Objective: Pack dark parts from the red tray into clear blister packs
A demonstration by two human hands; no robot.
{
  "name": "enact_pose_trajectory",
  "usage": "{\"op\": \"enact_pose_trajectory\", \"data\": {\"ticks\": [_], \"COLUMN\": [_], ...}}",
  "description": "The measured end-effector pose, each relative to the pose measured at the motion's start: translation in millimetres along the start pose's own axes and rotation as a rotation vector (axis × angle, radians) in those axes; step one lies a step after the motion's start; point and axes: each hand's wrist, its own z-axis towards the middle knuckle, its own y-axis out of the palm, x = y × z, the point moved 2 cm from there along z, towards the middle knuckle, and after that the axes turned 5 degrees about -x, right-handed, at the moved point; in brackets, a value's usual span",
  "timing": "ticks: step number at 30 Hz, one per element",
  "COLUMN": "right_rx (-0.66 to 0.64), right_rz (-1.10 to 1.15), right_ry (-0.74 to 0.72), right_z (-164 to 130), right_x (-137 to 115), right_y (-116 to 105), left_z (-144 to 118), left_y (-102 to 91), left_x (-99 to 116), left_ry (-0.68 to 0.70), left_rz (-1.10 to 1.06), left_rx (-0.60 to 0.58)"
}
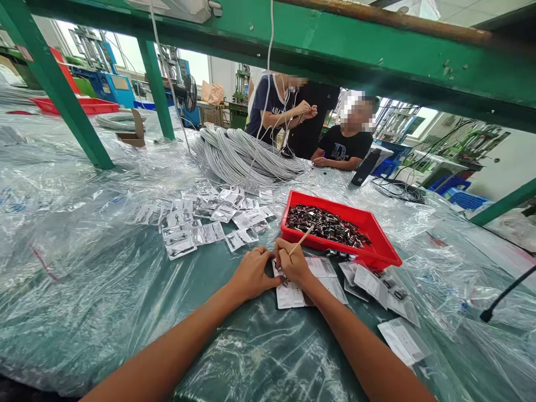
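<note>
Across the workroom, a broad green surface lay under creased, clear plastic film, and a green frame spanned the upper part of the view. Blue and green machines stood in the background; at the far side were a co-worker in a dark blue shirt, both hands raised, and a co-worker in a black shirt, one forearm on the surface. Coiled grey cable was heaped nearer. White packets were scattered to the left, while a red tray of small dark pieces stood just beyond the hands, to the right. Both forearms reached forward from the lower edge and converged upon a row of flat packets near the tray. The left hand bent inward at the row's left edge, its thumb and forefinger parted. The right hand was curled above the row, its fingers pinching a slender pale stick, which slanted upward to the right.
</note>
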Motion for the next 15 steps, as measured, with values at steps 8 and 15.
{"op": "enact_pose_trajectory", "data": {"ticks": [8,15], "right_rx": [0.270,0.437], "right_rz": [0.178,0.067], "right_ry": [0.067,0.127], "right_z": [-0.4,2.8], "right_x": [3.6,15.3], "right_y": [-15.1,-18.9], "left_z": [-3.3,12.5], "left_y": [-1.6,6.3], "left_x": [0.7,10.9], "left_ry": [-0.030,0.063], "left_rz": [0.003,0.028], "left_rx": [-0.025,0.007]}}
